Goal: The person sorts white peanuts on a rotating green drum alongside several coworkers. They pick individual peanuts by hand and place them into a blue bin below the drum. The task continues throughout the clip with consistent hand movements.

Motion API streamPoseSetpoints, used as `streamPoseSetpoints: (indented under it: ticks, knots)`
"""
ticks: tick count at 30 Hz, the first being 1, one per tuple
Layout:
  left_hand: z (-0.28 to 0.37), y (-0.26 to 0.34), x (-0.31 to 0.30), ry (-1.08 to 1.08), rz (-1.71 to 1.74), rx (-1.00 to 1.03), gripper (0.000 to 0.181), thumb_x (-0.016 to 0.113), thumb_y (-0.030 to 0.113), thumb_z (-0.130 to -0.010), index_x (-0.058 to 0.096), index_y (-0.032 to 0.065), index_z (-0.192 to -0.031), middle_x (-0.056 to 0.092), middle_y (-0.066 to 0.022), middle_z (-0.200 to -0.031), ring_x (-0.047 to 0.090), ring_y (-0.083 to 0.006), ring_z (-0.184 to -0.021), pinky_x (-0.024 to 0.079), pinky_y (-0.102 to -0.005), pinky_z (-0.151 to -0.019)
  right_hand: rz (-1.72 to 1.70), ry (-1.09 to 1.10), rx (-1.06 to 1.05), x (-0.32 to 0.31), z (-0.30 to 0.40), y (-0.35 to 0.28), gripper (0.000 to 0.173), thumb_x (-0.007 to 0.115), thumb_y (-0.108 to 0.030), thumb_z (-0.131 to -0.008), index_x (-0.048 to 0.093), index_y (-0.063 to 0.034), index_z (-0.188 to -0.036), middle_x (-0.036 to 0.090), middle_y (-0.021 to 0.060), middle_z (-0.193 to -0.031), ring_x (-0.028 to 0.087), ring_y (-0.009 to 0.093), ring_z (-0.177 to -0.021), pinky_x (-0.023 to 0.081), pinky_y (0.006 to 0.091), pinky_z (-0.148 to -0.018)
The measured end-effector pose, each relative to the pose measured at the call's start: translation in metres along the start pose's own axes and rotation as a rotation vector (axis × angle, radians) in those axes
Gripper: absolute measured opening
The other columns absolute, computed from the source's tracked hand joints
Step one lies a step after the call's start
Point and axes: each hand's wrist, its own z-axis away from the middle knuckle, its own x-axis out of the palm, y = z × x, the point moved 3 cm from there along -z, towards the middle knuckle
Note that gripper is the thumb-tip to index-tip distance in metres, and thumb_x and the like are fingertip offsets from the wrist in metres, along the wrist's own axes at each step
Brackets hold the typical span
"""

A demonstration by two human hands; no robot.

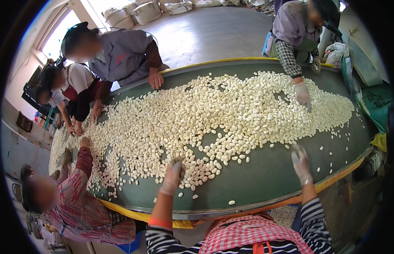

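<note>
My left hand [174, 176], in a thin glove with darkened fingertips, is at the near edge of a wide spread of white beans [235, 109]. Its fingers curl down among the beans, and whether any are in its grasp is hidden. My right hand [301, 163], gloved too, hovers over or rests on the green conveyor belt [251, 177] at the near right, just short of the bean pile. Its fingers are extended and slightly apart, with no bean visible in them. Loose beans lie on the belt around both hands.
A co-worker's gloved hand [303, 95] reaches into the beans from the far right. Other people work along the far side and at the left. The belt's near rim [228, 212] runs before me. Beans lie in a container [283, 216] below it. Sacks [147, 12] stand behind.
</note>
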Motion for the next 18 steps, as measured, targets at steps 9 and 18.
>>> streamPoseSetpoints:
  ticks: [9,18]
  knots:
    - [0.128,-0.066,0.076,0.445,-1.071,0.247,0.022,0.050,0.033,-0.092,0.058,0.0137,-0.099,0.065,-0.0133,-0.077,0.062,-0.0347,-0.067,0.048,-0.0439,-0.058,-0.055,0.014,0.072,0.142,-0.199,0.015,0.037,0.047,-0.030,-0.090,0.054,-0.0047,-0.116,0.056,0.0150,-0.108,0.053,0.026,-0.100,0.044,0.0351,-0.089]
    - [0.124,-0.077,0.102,0.665,-1.020,0.195,0.015,0.053,0.029,-0.091,0.060,0.0161,-0.095,0.064,-0.0116,-0.072,0.062,-0.0325,-0.063,0.047,-0.0422,-0.053,-0.161,-0.433,-1.171,0.233,-0.054,-0.208,0.027,0.055,-0.023,-0.085,0.057,-0.0101,-0.108,0.057,0.0064,-0.088,0.056,0.019,-0.072,0.052,0.0316,-0.064]
